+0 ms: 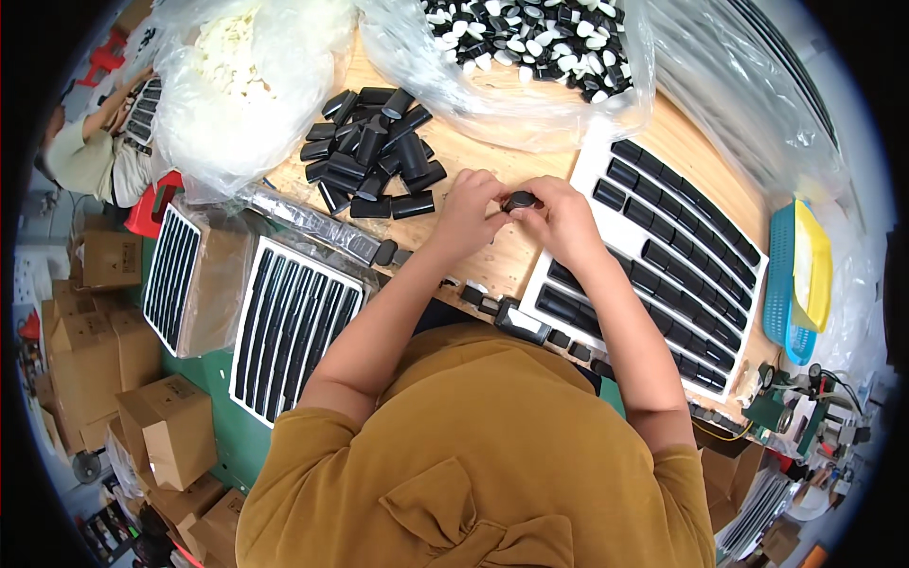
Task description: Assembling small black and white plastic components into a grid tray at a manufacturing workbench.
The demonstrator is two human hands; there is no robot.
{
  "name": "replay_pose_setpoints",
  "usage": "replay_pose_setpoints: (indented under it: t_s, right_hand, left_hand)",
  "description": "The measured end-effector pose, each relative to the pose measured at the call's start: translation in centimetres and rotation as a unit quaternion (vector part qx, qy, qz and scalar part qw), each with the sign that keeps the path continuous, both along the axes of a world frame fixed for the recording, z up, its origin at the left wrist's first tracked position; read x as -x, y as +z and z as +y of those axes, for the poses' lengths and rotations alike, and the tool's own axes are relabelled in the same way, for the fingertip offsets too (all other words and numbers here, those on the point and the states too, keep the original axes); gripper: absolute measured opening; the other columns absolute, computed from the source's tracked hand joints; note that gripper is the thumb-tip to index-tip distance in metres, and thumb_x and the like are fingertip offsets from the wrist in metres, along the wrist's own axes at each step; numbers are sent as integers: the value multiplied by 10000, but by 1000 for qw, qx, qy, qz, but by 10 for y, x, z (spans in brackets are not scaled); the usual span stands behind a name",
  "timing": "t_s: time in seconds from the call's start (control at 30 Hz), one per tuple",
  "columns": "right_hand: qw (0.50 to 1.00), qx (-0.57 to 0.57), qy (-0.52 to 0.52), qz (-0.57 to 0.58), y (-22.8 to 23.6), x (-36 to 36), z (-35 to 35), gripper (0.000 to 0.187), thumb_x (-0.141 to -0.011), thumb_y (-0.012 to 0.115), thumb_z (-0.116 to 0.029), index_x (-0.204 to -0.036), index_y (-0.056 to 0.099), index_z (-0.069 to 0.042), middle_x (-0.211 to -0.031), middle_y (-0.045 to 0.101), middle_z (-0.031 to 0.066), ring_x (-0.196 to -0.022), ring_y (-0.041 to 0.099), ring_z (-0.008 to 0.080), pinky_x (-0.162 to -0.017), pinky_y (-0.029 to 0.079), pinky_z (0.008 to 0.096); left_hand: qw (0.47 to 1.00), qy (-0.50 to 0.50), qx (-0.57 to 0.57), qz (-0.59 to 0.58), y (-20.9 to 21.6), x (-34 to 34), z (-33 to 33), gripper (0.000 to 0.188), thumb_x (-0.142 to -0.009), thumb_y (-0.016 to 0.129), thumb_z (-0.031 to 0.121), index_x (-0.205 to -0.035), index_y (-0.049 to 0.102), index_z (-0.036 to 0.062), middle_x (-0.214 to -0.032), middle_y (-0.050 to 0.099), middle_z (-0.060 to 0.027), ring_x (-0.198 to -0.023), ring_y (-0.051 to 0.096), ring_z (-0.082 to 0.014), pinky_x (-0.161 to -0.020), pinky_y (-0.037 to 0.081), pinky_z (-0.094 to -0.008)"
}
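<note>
Your right hand (563, 222) pinches a small black piece (520, 201), just left of the white tray (617, 227). Your left hand (471, 210) has its fingertips drawn together beside the piece; cannot tell whether they grip it. Farther left of the tray: loose heap of black tubes (369, 151).

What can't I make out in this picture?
All in the head view:
Black piece: partly hidden by the left hand and right hand.
White tray: a stretch hidden under the right forearm.
Clear plastic bag: far side cut off by upper edge.
Co-worker: finger positions too small.
</note>
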State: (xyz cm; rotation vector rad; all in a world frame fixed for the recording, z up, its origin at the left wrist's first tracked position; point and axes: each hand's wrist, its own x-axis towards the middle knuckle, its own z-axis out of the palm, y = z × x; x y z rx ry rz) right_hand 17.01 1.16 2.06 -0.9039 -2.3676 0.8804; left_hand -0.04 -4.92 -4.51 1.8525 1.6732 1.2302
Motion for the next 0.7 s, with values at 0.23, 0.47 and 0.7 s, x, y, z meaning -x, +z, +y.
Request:
replay_pose_setpoints:
  t_s: [0.23, 0.47, 0.7]
  right_hand:
    - [999, -32, 5, 15, -8, -4, -3, 268, -780, 746, -36, -1036, 666, -29, -941, 661, 150, -878, 647, 348, -750, 545, 406]
    - [991, -136, 10, 6, -12, -4, 0, 253, -748, 774, -78, -984, 681, -74, -914, 657, 95, -902, 609, 318, -807, 477, 420]
    - [987, -158, 13, 16, -24, 1, -2, 273, -685, 781, -61, -929, 668, -111, -847, 612, 56, -827, 560, 279, -733, 403, 393]
  left_hand:
    - [1000, -1, 5, 11, 1, 1, 0, 279, -726, 819, 113, -965, 686, 58, -937, 607, -66, -995, 533, -286, -864, 440, -386]
    - [907, -5, 150, -394, 19, 3, 14, 192, -887, 674, 105, -1066, 651, 40, -1013, 607, -89, -1044, 529, -281, -933, 425, -374]
    - [996, 27, -75, -26, 25, -31, 64, 362, -1068, 372, 275, -1128, 628, 26, -1095, 581, -143, -1060, 473, -290, -970, 353, -402]
